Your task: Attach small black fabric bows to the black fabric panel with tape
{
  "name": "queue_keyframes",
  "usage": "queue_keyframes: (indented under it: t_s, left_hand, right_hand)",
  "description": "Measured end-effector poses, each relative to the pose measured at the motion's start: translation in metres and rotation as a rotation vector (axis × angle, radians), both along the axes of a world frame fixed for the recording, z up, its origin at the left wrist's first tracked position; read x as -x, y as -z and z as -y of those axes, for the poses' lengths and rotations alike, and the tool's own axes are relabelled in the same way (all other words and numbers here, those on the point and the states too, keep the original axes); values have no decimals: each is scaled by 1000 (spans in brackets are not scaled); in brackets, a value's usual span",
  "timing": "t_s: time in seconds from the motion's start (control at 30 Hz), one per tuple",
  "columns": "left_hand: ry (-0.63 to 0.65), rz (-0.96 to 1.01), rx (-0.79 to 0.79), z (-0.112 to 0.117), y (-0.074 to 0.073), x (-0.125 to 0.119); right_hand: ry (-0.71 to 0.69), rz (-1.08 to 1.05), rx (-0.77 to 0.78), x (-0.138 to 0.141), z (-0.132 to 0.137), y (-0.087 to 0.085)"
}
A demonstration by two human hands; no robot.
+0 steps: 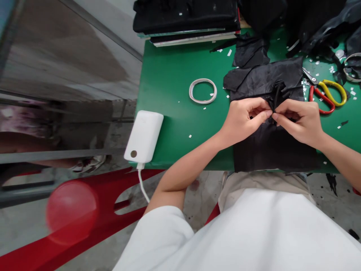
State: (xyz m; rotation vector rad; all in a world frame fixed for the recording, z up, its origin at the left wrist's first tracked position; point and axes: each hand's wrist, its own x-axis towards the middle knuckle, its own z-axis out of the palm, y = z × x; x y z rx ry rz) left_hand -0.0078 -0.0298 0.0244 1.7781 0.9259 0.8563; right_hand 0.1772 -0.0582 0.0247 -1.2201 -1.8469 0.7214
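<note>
My left hand (pixel 246 117) and my right hand (pixel 299 121) meet over a piece of black fabric (pixel 270 143) lying on the green table (pixel 169 82). Both hands pinch a raised fold of that fabric between thumb and fingers, fingertips nearly touching each other. The fabric stretches from the table's near edge up past the hands to a crumpled part (pixel 265 75). What the fold hides under the fingers I cannot make out.
Scissors with red and yellow handles (pixel 325 92) lie right of the fabric. A ring of white tape (pixel 203 90) sits to the left, a white power bank (pixel 144 136) with a cable at the table's left corner. Black stacked material (pixel 186 17) fills the far edge. White paper scraps are scattered about.
</note>
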Motion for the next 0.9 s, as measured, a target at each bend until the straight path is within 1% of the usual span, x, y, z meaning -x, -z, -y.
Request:
queue_keyframes:
  t_s: [0.23,0.7,0.8,0.9]
  left_hand:
    - [31,60,68,0,-1,1]
    - [26,30,25,0,-1,2]
    - [24,30,11,0,-1,1]
    - [16,27,2,0,0,1]
  right_hand:
    - [-32,-38,81,-2,-2,0]
    - [-52,-102,116,-2,0,-1]
    - [-48,-140,164,-1,0,-3]
    - [-41,-199,255,0,0,-6]
